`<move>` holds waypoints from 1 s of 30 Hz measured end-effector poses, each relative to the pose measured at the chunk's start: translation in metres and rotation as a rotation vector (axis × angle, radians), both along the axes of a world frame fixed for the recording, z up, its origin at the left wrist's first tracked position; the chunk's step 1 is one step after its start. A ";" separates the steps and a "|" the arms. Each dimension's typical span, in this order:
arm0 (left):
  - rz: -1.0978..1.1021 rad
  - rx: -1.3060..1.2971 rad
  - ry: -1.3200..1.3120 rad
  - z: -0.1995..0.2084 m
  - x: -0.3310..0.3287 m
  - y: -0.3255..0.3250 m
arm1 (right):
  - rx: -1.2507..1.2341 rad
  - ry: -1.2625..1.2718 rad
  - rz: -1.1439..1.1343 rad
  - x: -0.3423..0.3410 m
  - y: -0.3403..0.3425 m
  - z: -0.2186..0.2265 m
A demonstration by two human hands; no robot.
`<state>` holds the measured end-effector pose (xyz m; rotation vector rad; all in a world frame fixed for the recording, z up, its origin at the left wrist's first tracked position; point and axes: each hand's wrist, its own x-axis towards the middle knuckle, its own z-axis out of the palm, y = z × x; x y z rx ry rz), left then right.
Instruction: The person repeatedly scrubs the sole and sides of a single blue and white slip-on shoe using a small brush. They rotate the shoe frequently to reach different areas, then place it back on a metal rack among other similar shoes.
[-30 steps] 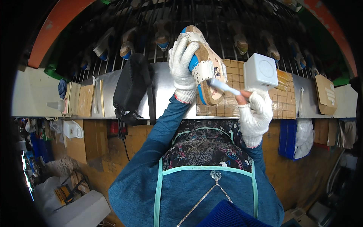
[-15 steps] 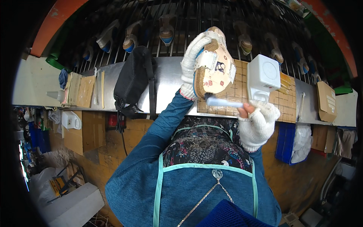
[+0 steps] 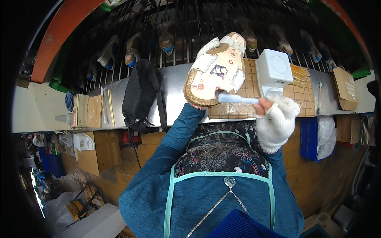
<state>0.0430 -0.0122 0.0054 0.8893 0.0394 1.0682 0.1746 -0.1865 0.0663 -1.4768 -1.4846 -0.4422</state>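
Observation:
A half-made shoe [image 3: 216, 71] is held up over the bench, its cream, printed underside with brown edging facing me. My left hand [image 3: 197, 106] supports it from behind; only the glove cuff plainly shows and the fingers are mostly hidden. In my right hand [image 3: 277, 123], in a white knitted glove with bare fingertips, is a brush [image 3: 238, 98] with a pale blue handle, pinched between thumb and fingers. Its dark bristles touch the near, wide end of the underside.
Beside the shoe, a white container [image 3: 274, 67] stands on a cardboard sheet [image 3: 246, 109]. A black bag [image 3: 139, 93] lies left on the metal bench [image 3: 174, 79]. Behind, several shoes [image 3: 166, 37] rest on a rack of rods. A cardboard box [image 3: 345, 89] sits far right.
The shoe has turned to show more of its underside and shifted slightly left, hiding the left glove. The brush has moved from the edge onto the underside.

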 end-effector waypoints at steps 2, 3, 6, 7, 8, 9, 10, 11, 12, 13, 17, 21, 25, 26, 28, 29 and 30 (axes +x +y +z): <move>-0.025 -0.027 -0.005 0.002 0.000 -0.001 | 0.027 -0.052 0.106 -0.001 -0.002 0.000; -0.028 -0.034 -0.002 0.002 -0.001 -0.001 | 0.067 -0.089 0.167 -0.002 -0.002 -0.001; -0.029 -0.066 -0.002 0.002 -0.003 -0.004 | 0.057 -0.031 0.062 -0.002 0.000 -0.004; -0.026 -0.077 -0.005 0.002 -0.004 -0.005 | 0.042 -0.002 0.006 -0.002 0.002 -0.006; -0.023 -0.084 -0.002 0.002 -0.005 -0.006 | 0.033 0.015 0.020 -0.002 0.002 -0.007; -0.019 -0.094 0.001 0.002 -0.005 -0.007 | 0.062 0.003 0.061 -0.002 0.003 -0.008; -0.018 -0.105 0.000 0.002 -0.006 -0.008 | 0.056 -0.011 0.092 -0.003 0.002 -0.009; -0.013 -0.114 -0.004 0.002 -0.007 -0.008 | 0.083 -0.032 0.136 -0.003 0.003 -0.010; -0.012 -0.125 -0.005 0.002 -0.007 -0.009 | 0.084 0.009 0.169 -0.003 0.003 -0.011; -0.010 -0.131 -0.004 0.002 -0.007 -0.009 | 0.036 0.018 0.122 -0.004 0.004 -0.012; -0.001 -0.157 -0.012 0.002 -0.009 -0.011 | 0.033 0.075 0.096 -0.003 0.004 -0.015; 0.005 -0.177 -0.025 0.003 -0.011 -0.012 | 0.020 0.112 0.119 -0.002 0.006 -0.017; 0.012 -0.187 -0.041 0.008 -0.010 -0.011 | 0.019 0.056 0.038 -0.004 0.003 -0.013; 0.014 -0.187 -0.043 0.009 -0.009 -0.010 | 0.018 0.020 0.059 -0.006 0.002 -0.011; 0.027 -0.161 -0.037 0.012 -0.008 -0.009 | -0.023 -0.048 0.137 -0.008 0.000 -0.004; 0.042 -0.141 -0.031 0.013 -0.007 -0.009 | -0.010 0.003 0.172 -0.010 0.004 -0.001; 0.057 -0.085 -0.001 0.013 -0.007 -0.009 | 0.002 0.055 0.206 -0.011 0.009 0.001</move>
